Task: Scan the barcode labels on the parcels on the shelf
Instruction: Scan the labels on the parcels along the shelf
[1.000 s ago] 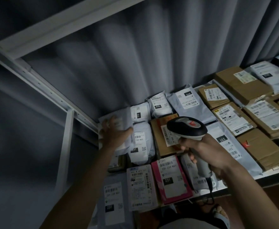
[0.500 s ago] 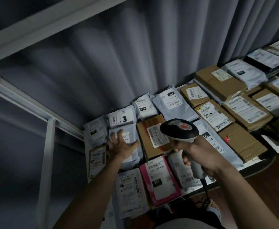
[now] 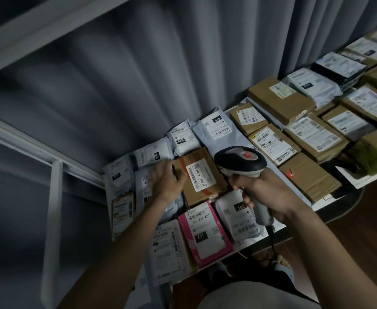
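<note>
Parcels cover the shelf (image 3: 330,202) edge to edge, touching one another. The left hand (image 3: 165,183) rests flat, fingers straight, on the box (image 3: 199,177)'s left edge; the right hand (image 3: 264,192) grips the scanner (image 3: 241,162) just right of it.

A grey curtain (image 3: 183,70) hangs in long vertical folds across the back of the scene and fills most of the view. The room is dim, and the folds show as soft light and dark bands. A white metal frame (image 3: 56,150) runs in front of the curtain on the left, with one slanting rail low down, an upright post (image 3: 51,230) below it, and a broad beam (image 3: 49,34) crossing the upper left. At the lower right lies a dark brown wooden floor (image 3: 368,230).
</note>
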